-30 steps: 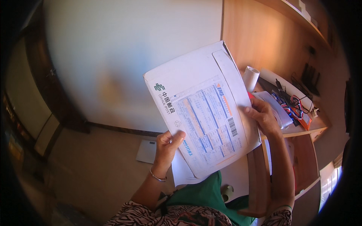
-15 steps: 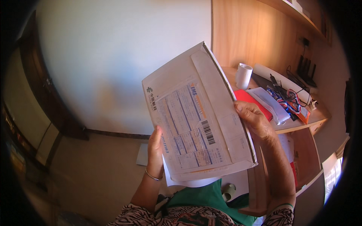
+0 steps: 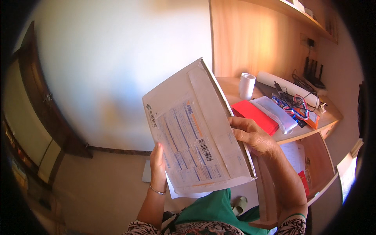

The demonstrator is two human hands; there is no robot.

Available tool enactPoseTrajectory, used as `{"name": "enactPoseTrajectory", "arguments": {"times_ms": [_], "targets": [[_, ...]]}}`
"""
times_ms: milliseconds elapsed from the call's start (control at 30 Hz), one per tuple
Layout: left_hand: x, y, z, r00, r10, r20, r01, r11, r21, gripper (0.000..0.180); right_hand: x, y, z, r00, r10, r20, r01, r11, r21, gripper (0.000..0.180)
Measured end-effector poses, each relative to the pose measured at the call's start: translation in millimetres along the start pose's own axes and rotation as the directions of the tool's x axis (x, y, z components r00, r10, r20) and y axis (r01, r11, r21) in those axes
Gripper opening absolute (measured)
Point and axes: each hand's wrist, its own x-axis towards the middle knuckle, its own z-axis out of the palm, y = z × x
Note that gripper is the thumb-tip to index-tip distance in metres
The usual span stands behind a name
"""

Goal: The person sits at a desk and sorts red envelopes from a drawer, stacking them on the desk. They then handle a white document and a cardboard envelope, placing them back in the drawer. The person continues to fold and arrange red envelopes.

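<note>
Holding a big paper envelope [image 3: 196,137] up in the air, in front of the chest, label side facing up. Left hand [image 3: 158,166] pinching the lower left edge, thumb on the front, other fingers hidden behind the paper. Right hand [image 3: 252,137] gripping the right edge, fingers curled over the front, thumb behind and out of sight. Both grips closed on the envelope, not spread.

Just past the right grip, the open long side of the envelope, gaping a little along the top right. Below the left grip, a white sheet [image 3: 188,192] poking out from the bottom edge. Under both grips, green cloth [image 3: 213,209] on the lap and bare floor [image 3: 98,188].

To the right of the right hand, a wooden desk [image 3: 329,117]. On it, close to the right grip, a red folder [image 3: 254,115]. Farther off, a clear plastic pouch [image 3: 274,111], a white paper roll [image 3: 247,85], and a tangle of cables [image 3: 297,92].

What could go wrong: likely the white sheet sliding out at the bottom and dropping to the floor, since nothing seems to pinch it. Could also tip more and spill papers out of the open side. A loose left pinch might let the corner sag and bend the paper. A swing to the right may bump the things on the desk.
</note>
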Motion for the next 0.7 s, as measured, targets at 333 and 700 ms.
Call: {"name": "enactPoseTrajectory", "arguments": {"times_ms": [333, 700], "targets": [[5, -29, -10, 0.988, -0.052, -0.145, 0.057, 0.998, 0.025, 0.068, -11, -14, 45, 0.975, -0.216, -0.057, 0.173, 0.892, -0.419, 0.06], [-8, -61, -6, 0.966, -0.254, 0.043, 0.253, 0.903, -0.347, 0.07, -23, -14, 77, 0.916, -0.396, 0.07, 0.355, 0.715, -0.603, 0.059]]}}
